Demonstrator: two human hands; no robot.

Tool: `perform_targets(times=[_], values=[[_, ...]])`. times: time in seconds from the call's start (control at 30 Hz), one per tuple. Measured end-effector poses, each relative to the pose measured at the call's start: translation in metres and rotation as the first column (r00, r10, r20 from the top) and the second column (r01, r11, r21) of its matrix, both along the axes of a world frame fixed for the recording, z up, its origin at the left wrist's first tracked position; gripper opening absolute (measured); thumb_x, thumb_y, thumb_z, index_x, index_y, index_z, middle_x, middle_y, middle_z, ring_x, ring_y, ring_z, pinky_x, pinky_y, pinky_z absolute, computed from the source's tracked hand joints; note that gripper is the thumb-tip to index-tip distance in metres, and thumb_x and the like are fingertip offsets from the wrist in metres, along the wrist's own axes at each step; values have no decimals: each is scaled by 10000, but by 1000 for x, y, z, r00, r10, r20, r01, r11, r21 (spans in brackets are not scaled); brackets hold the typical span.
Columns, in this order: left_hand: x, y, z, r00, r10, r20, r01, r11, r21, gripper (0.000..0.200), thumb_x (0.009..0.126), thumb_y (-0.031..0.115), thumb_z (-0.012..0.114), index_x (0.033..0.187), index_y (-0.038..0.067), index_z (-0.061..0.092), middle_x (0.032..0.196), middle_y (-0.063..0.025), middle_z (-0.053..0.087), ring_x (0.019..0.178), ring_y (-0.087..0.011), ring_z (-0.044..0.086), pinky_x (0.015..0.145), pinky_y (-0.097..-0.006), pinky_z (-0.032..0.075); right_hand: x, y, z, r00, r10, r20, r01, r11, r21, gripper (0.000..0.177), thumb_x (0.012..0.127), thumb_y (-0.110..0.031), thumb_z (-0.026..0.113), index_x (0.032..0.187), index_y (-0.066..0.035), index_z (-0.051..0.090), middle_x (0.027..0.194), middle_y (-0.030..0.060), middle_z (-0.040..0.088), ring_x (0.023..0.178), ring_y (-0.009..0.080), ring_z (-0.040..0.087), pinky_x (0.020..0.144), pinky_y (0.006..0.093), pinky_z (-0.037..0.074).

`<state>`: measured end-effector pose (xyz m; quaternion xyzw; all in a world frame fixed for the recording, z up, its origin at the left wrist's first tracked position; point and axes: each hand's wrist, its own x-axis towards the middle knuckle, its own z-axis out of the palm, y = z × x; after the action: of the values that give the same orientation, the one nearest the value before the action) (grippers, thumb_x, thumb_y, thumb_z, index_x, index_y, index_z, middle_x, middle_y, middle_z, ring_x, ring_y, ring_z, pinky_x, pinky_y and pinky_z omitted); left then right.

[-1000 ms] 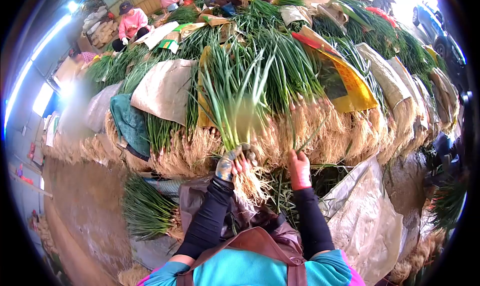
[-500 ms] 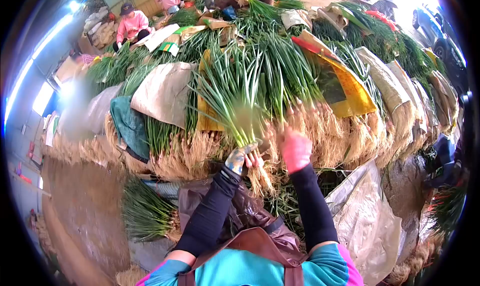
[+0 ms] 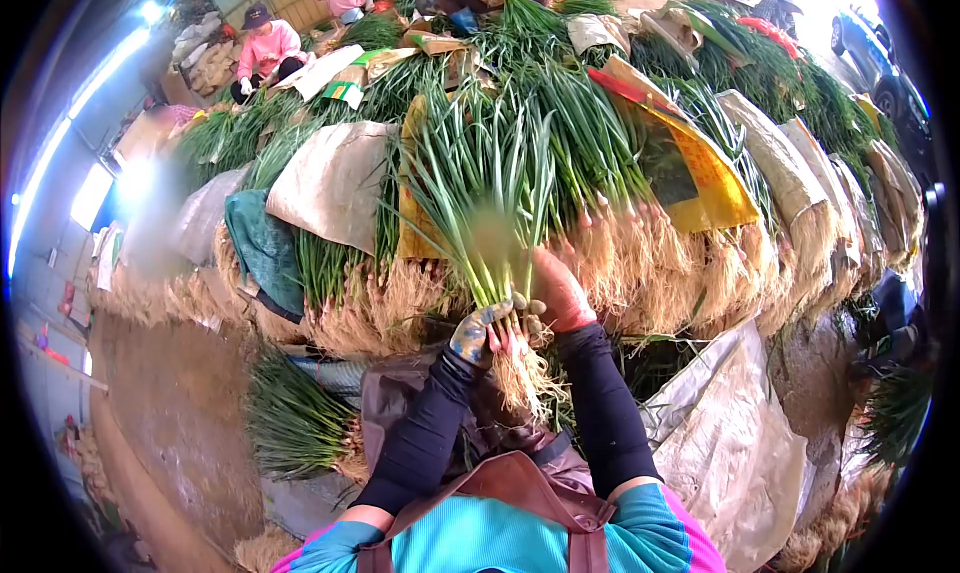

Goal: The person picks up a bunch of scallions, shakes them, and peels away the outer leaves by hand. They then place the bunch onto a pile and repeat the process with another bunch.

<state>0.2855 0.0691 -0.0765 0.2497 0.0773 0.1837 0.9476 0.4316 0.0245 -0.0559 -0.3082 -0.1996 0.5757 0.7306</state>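
A bunch of green onions [image 3: 483,263] stands upright in front of me, its leaves spread away from me and its pale roots hanging down. My left hand [image 3: 474,331], in a stained glove, is closed round the stems from the left, just above the roots. On the right side of the same bunch is my right hand [image 3: 556,291], in a pinkish glove, its fingers wrapped against the stems. Behind the bunch lies a long pile of onions [image 3: 590,143], roots towards me.
Sacks [image 3: 330,188] and a yellow bag [image 3: 715,188] lie over the pile. At lower left is another bunch [image 3: 295,418]; a pale plastic sheet [image 3: 730,443] is at lower right. A person in pink [image 3: 268,48] sits at the far left, others farther back.
My right hand has come from the pile's edge towards my left hand and now holds the bunch too. The bunch looks fuller.
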Motion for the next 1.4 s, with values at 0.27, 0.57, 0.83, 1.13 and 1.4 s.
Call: perform_targets(times=[0.27,0.57,0.83,1.13,1.4], values=[[0,9,-29,965,259,-42,-259,966,9,269,863,188,491,1039,-6,551,943,-199,611,653,-226,606,421,-261,475,27,-58,-52,757,-401,516,529,839,-125,149,772,-224,657,794,-89,596,670,-16,551,568,103,474,530,254,392],[16,19,-19,992,108,73,-102,992,-74,323,866,142,484,1149,-12,468,850,-109,606,719,-251,596,592,-424,516,54,11,-4,-468,264,843,649,751,125,176,756,-258,625,725,-95,567,602,89,566,570,247,581,554,379,474],[10,30,-45,923,186,-338,-147,980,138,237,871,209,484,983,13,557,742,-144,635,480,-198,582,436,-293,488,8,-25,-4,-71,84,994,494,868,-38,315,759,-387,638,832,-80,650,651,107,618,538,223,593,537,330,479],[7,16,-3,946,194,-258,-190,981,41,265,879,182,459,1039,-20,524,801,-107,615,604,-209,597,511,-294,497,-10,0,-15,298,-338,893,502,851,155,169,813,-152,602,703,-25,584,557,17,498,491,105,419,483,257,381],[-1,63,-74,990,-98,105,90,993,75,377,868,157,472,1225,37,445,1116,-194,546,730,-229,590,625,-382,516,26,-52,-15,-206,424,882,595,770,-231,375,774,-436,604,682,-72,616,599,129,593,564,237,593,554,338,480]])
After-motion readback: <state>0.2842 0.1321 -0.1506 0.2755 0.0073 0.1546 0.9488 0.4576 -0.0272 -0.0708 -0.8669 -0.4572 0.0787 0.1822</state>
